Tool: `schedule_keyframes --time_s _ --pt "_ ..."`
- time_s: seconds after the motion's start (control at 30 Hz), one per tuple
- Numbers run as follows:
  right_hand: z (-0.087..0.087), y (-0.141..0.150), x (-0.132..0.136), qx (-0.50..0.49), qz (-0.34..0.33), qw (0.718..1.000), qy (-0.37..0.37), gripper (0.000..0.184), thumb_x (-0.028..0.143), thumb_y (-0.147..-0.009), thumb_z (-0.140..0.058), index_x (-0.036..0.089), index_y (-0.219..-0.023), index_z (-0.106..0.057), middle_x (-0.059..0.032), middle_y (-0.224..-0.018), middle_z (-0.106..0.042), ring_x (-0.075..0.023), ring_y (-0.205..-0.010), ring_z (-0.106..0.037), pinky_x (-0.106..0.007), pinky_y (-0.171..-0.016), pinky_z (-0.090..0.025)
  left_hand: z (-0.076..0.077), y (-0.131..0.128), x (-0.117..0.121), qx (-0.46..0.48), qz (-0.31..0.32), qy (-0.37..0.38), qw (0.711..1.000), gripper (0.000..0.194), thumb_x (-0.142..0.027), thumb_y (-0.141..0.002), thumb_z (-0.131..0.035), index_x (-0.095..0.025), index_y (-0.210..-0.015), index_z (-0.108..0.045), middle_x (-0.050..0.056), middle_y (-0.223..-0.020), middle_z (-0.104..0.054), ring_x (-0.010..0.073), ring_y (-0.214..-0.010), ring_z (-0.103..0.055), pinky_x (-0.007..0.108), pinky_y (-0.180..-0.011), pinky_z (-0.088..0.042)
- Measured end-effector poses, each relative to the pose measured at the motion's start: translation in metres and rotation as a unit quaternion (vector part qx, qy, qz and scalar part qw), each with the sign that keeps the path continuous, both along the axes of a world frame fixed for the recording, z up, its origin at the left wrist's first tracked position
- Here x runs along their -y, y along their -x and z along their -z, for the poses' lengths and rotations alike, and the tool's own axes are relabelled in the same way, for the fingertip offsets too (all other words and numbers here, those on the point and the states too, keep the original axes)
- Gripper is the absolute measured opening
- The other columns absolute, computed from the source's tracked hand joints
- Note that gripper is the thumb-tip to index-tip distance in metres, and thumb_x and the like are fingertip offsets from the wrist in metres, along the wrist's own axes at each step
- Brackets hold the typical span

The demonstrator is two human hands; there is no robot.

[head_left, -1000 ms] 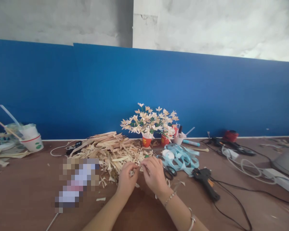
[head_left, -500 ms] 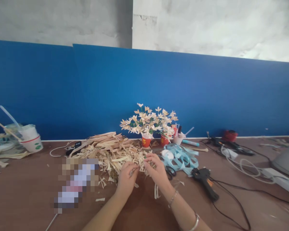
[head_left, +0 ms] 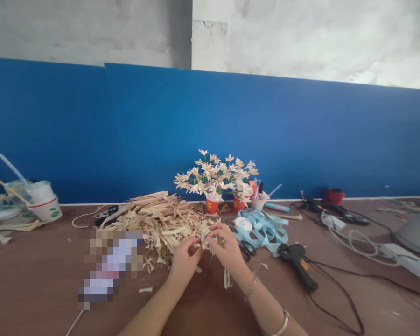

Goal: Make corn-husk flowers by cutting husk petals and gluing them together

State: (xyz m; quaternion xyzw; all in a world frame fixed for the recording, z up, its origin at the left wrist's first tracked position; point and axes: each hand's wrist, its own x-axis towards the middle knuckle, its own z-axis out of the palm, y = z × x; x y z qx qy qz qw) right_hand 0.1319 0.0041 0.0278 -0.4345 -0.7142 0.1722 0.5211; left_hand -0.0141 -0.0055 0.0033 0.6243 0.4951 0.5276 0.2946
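My left hand point(head_left: 186, 263) is closed in a pinch at the front edge of a pile of dry, pale husk strips point(head_left: 168, 224). Just right of it, my right hand point(head_left: 228, 247) curls its thumb toward its fingers, also pinching. Between the two sets of fingertips are small pale bits, and I cannot tell which are held and which lie in the pile behind. Beyond my hands, pale husk flowers point(head_left: 217, 177) on green stems stand in a red cup point(head_left: 212, 205) and a second red cup point(head_left: 238, 204). Black-handled scissors point(head_left: 248, 251) lie partly behind my right hand.
Light-blue ribbon point(head_left: 266, 231) lies in a heap at right, with a black glue gun point(head_left: 297, 266) and its cord nearer. At far left stands a white cup point(head_left: 48, 210) holding sticks. A blurred-out object point(head_left: 108, 268) lies front left. A blue partition point(head_left: 143, 130) closes off the back.
My right hand has drawn slightly away from the left and its wrist has shifted right, uncovering a pale scrap on the table. The left hand has stayed nearly in place, its fingertips shifting slightly.
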Motion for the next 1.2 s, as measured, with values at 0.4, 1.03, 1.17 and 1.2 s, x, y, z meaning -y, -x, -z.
schedule_keyframes --time_s 0.4,1.03,1.17,1.2 --pt "-0.005 -0.003 0.004 0.07 -0.049 0.996 -0.036 0.009 0.016 -0.079 -0.054 0.02 -0.075 -0.061 -0.0065 -0.097 -0.056 -0.0187 -0.095 -0.053 -0.034 -0.086 -0.042 -0.002 -0.003 0.0 0.172 0.08 0.167 0.968 0.01 -0.024 -0.06 -0.063 -0.014 -0.062 -0.061 -0.002 -0.052 -0.06 0.0126 -0.052 -0.057 0.023 -0.051 -0.047" --pt "-0.008 0.007 0.02 0.222 -0.024 0.968 -0.114 0.021 0.006 -0.071 -0.05 0.021 -0.086 -0.055 -0.0075 -0.106 -0.052 -0.0236 -0.099 -0.047 -0.041 -0.086 -0.038 0.008 0.005 -0.006 0.115 0.021 0.095 0.989 0.014 -0.028 -0.066 -0.059 -0.015 -0.069 -0.063 0.001 -0.061 -0.065 0.0167 -0.06 -0.061 0.025 -0.055 -0.047" --pt "-0.006 0.009 0.02 0.244 0.003 0.96 -0.14 0.018 0.007 -0.074 -0.051 0.021 -0.083 -0.056 -0.0071 -0.106 -0.053 -0.0228 -0.097 -0.047 -0.039 -0.083 -0.038 0.011 0.003 -0.006 0.079 0.001 0.081 0.994 0.013 -0.025 -0.067 -0.056 -0.016 -0.071 -0.064 0.003 -0.065 -0.067 0.0176 -0.063 -0.062 0.026 -0.059 -0.047" --pt "-0.006 0.009 0.02 0.247 0.007 0.958 -0.144 0.018 0.007 -0.074 -0.051 0.021 -0.083 -0.057 -0.007 -0.106 -0.053 -0.0226 -0.097 -0.047 -0.039 -0.082 -0.038 0.011 0.003 -0.006 0.073 -0.002 0.08 0.994 0.013 -0.025 -0.067 -0.055 -0.016 -0.071 -0.064 0.003 -0.065 -0.067 0.0177 -0.062 -0.062 0.026 -0.059 -0.047"
